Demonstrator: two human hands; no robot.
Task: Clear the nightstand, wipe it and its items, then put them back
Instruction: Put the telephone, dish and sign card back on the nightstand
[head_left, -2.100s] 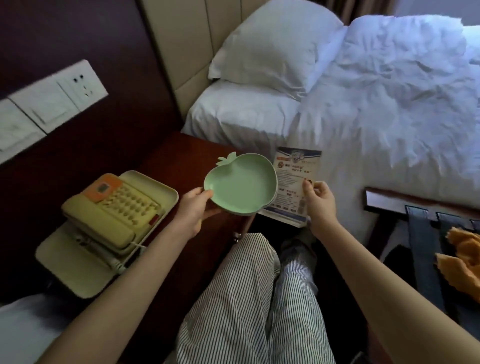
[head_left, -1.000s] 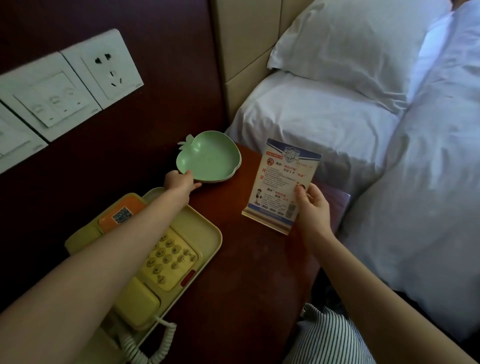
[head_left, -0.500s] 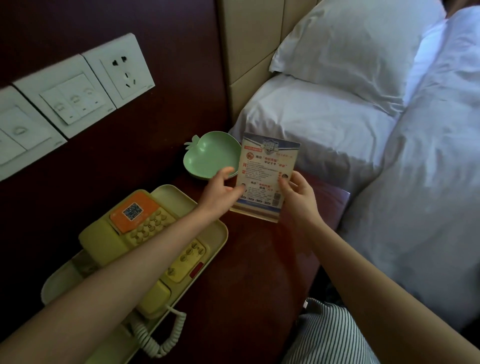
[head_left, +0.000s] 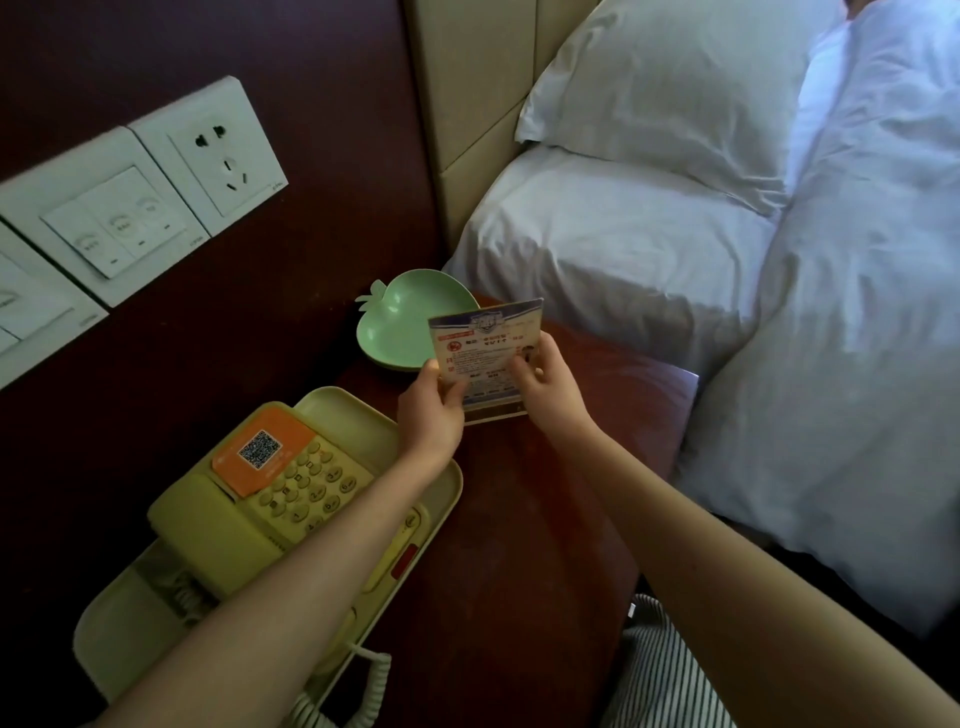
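Card stand (head_left: 485, 345), seemingly light and stiff, beside the green dish (head_left: 400, 322): our left hand (head_left: 431, 410) and right hand (head_left: 550, 389) pinch its side edges.

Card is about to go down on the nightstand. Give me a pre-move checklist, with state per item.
1. Grip: left hand and right hand each pinch a side edge of the card: ok.
2. Card upright, print facing the camera: ok.
3. Green dish sits at the back corner of the nightstand, behind the card: ok.
4. Phone is on its tray, left of the card, handset on the cradle: ok.
5. Bare top in front of the dish to take the card: ok.
6. Card base touching the top: cannot tell.
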